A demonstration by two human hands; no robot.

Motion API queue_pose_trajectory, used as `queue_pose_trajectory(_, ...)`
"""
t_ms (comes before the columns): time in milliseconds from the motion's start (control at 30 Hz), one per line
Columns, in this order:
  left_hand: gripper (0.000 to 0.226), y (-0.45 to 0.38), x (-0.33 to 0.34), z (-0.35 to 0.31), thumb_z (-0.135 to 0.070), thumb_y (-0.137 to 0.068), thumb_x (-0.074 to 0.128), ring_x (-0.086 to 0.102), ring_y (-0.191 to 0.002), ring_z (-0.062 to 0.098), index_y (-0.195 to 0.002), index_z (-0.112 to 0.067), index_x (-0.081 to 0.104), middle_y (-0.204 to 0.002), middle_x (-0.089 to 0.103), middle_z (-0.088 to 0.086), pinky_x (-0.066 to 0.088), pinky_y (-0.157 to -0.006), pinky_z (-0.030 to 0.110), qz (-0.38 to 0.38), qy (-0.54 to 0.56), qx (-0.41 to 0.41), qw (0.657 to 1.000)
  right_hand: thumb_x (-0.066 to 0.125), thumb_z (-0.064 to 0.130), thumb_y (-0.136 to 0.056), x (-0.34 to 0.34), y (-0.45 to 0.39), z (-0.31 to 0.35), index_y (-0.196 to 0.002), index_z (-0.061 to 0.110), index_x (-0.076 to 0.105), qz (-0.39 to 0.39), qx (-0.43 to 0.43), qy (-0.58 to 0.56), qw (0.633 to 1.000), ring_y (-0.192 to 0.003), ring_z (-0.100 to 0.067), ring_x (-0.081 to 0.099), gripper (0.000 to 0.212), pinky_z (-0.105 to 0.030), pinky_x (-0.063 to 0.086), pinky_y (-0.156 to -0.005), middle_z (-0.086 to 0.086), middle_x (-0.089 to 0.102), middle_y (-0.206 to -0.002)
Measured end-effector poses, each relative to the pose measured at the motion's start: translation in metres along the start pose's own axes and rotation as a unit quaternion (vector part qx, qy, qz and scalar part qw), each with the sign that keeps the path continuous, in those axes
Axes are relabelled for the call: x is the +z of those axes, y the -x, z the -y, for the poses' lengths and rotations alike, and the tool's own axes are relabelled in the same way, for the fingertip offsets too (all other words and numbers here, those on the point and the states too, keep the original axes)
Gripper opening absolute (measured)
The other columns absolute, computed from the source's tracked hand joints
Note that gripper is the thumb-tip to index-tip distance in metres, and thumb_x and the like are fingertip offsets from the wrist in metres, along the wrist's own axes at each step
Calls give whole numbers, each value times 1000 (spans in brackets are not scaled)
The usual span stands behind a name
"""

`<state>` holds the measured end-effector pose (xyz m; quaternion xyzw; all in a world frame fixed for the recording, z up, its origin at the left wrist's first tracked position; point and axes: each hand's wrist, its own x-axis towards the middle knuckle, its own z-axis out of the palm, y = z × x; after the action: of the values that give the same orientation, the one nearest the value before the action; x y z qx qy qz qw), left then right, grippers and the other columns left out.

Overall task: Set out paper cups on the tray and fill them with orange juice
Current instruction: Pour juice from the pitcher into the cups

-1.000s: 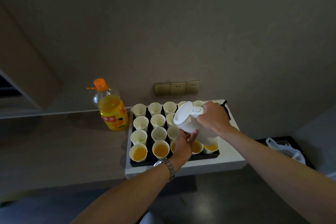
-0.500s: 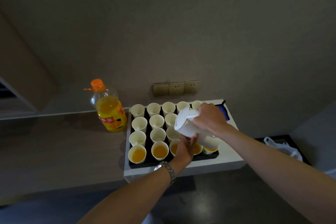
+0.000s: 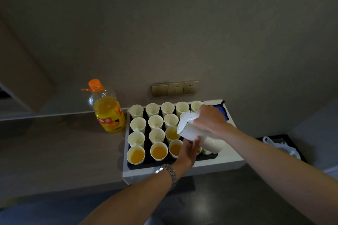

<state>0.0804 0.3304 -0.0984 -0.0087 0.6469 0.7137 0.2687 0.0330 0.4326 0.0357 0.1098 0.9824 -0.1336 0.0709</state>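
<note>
Right of frame centre, a white plastic lidded jug point(image 3: 196, 131) is gripped by its handle in the right hand point(image 3: 210, 120) and tipped over a white paper cup point(image 3: 172, 133) in the second row from the front of the black rectangular tray point(image 3: 146, 162), while the jug's underside is supported by the left hand point(image 3: 189, 151), whose fingers are largely hidden. Juice may be spilled onto the tray if the spout is carried off the narrow rim. The closely packed neighbouring cups could be toppled by the low-held jug.
</note>
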Motion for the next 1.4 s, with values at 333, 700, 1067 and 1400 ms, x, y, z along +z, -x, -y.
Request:
queue_pose_trajectory(333, 58, -1, 2, 2, -59, -90, 57, 54, -127, 21, -136, -32, 34, -124, 54, -10, 53, -97, 33, 19, 14, -13, 1000, 61, 27, -82, -1, 3, 1, -86, 13, 52, -10, -2, 21, 1000, -85, -29, 57, 17, -32, 42, -67, -4, 56, -89)
queue_pose_trajectory(700, 68, -3, 1, 6, -65, -86, 60, 55, -132, 23, -139, -30, 35, -126, 58, -12, 48, -110, 45, 23, -6, -6, 1000, 62, 29, -84, -7, 8, 4, -90, 12, 50, -5, 6, 17, 1000, -95, -32, 60, 22, -33, 45, -72, -6, 54, -92)
queue_pose_trajectory(1067, 82, -4, -4, 3, -75, -68, 78, 58, -124, 14, -130, -34, 46, -131, 63, -2, 46, -110, 37, -34, 41, 30, 998, 64, 26, -79, -10, 16, -3, -87, 11, 58, -25, 40, -67, 997, -78, -27, 58, 18, -33, 48, -65, 1, 56, -76)
queue_pose_trajectory(1400, 42, 1, -15, -23, -31, -92, 75, 61, -111, 9, -126, -22, 53, -117, 67, -3, 47, -111, 37, -54, 96, 17, 994, 60, 15, -73, -18, 20, 3, -78, 13, 64, -58, 18, -103, 993, -67, -21, 59, 7, -29, 42, -53, -2, 63, -73)
